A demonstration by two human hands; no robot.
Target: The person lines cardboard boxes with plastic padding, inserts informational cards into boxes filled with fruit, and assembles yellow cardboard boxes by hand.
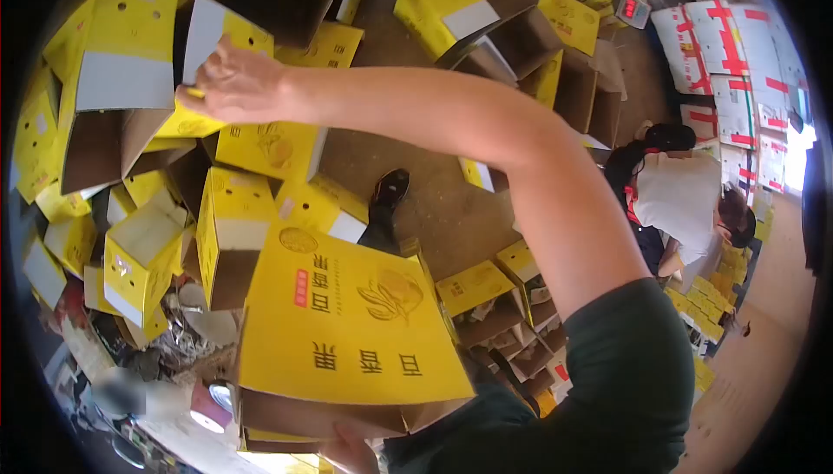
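Note:
A large yellow cardboard box (pixel 356 318) with black printing and a fruit drawing is close to my body, its open side facing down in the view. One of my hands (pixel 351 450), the left, is at its lower edge, mostly hidden by the box. My right arm stretches across the view to the upper left. There my right hand (pixel 230 83) is closed at the edge of a yellow and white box (pixel 208 40) in the pile, its fingers curled at the cardboard.
Many yellow boxes (pixel 130 31) lie heaped at the left, more at the top (pixel 442 9) and below right (pixel 473 287). A person in a white shirt (pixel 681 200) bends down at the right, near stacked white boxes with red tape (pixel 729 49). My shoe (pixel 392 187) shows mid-floor.

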